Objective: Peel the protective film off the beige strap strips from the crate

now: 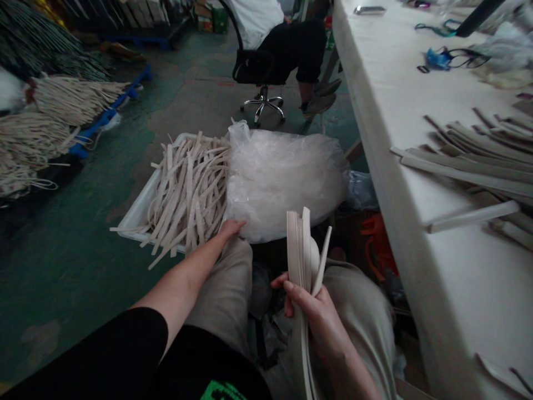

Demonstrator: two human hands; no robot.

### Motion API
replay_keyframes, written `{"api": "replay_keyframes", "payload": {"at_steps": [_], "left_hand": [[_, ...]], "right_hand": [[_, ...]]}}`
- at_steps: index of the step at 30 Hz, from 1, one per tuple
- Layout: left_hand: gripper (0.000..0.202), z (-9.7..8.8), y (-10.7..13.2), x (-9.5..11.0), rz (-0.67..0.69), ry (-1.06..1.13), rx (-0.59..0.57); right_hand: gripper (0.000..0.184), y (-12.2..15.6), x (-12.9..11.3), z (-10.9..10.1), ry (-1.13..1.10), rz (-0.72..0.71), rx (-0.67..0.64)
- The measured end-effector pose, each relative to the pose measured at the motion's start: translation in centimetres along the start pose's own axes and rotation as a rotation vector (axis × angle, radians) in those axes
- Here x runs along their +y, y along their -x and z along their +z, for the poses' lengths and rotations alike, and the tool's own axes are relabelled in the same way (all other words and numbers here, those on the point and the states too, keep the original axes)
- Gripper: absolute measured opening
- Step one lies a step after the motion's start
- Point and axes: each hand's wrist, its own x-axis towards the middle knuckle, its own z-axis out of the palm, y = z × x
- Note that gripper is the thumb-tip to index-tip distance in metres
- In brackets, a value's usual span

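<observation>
A bundle of flat beige strips (296, 250) stands upright in my right hand (310, 308), the fingers and thumb wrapped round it. One strip in the bundle splays off to the right, and the lower ends hang down over my lap. Ahead of my knee, my left hand (231, 228) reaches to the near left corner of a clear plastic bag (287, 172). It touches or nearly touches the bag; most of its fingers are hidden. Left of the bag, a white tray (139, 208) holds a heap of loose beige strips (187, 189), some hanging over the rim.
On the right, a white table (416, 266) bears more strips (470, 161), glasses and a phone. Behind the bag a person sits on a wheeled office chair (258, 72). Strip bundles (75, 100) lie on a blue pallet (100, 122) at left. Something orange (377, 244) is under the table.
</observation>
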Motion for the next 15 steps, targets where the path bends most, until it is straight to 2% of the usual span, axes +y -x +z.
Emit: {"api": "replay_keyframes", "payload": {"at_steps": [4, 9, 15], "left_hand": [[0.027, -0.9, 0.4, 0.6, -0.001, -0.032, -0.049], [0.027, -3.4, 3.8, -0.8, 0.044, -0.057, -0.107], [0.026, -6.0, 7.5, -2.7, 0.122, -0.058, -0.04]], "right_hand": [[0.04, 0.1, 0.0, -0.2, 0.015, 0.001, -0.004], [0.042, -0.2, -0.2, 0.0, 0.032, 0.002, -0.022], [0.04, -0.6, -0.4, 0.4, 0.032, -0.02, -0.023]]}}
